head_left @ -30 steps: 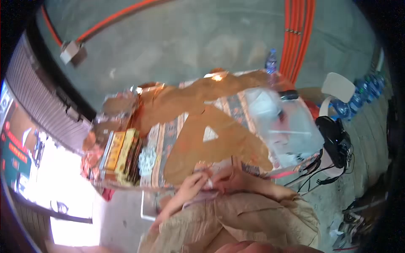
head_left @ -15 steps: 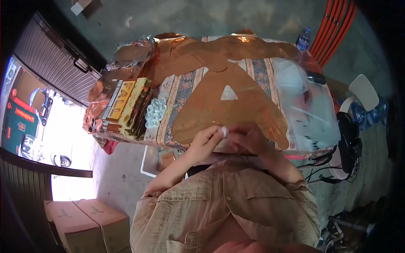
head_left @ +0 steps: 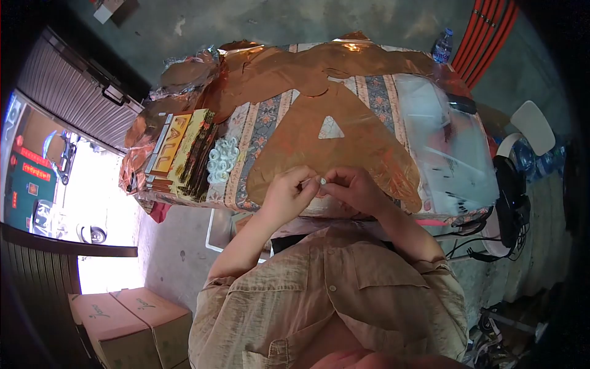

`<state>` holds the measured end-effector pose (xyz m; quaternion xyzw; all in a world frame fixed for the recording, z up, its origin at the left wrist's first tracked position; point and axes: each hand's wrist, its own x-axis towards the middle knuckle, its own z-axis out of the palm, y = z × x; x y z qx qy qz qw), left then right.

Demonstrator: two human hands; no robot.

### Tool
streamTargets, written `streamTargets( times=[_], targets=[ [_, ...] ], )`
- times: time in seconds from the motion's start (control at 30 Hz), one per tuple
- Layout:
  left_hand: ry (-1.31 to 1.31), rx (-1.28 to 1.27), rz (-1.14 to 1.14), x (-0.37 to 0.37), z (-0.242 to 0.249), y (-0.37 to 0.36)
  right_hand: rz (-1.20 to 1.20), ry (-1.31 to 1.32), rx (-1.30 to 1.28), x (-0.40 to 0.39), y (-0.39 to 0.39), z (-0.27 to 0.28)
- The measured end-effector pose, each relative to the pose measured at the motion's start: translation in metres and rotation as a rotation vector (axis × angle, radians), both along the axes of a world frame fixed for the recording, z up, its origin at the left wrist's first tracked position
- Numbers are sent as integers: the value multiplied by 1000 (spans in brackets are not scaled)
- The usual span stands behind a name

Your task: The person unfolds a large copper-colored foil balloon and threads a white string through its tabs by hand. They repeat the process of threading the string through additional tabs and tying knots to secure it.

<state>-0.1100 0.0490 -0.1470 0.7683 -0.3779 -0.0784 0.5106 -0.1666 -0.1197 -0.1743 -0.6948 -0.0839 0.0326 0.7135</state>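
At the near edge of the copper foil letter A (head_left: 344, 144) | left hand (head_left: 284, 195) and right hand (head_left: 355, 189) pinch shut on a small white piece (head_left: 321, 181) (light, easily dropped) | hold by fingertips.

Two hands, the left hand (head_left: 284, 195) and the right hand (head_left: 355, 189), meet over one table (head_left: 249, 135). One large copper foil letter A (head_left: 326, 147) lies there, beside one pile of small white rings (head_left: 222, 160) (too many to count), one water bottle (head_left: 441, 48) and two cardboard boxes (head_left: 132, 323) on the floor.
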Motion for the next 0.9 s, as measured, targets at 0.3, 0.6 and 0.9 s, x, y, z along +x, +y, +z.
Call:
streamTargets(
  times=[0.3, 0.6, 0.9],
  targets=[
    [544, -135, -59, 1, -19, 0, 6, 235, 576, 2, -2, -2],
    [679, -247, -51, -4, -35, -4, -156, 141, 435, 4, 6, 0],
    [872, -364, -82, 2, -40, 1, -170, 35, 211, 5, 11, 4]
  ],
)
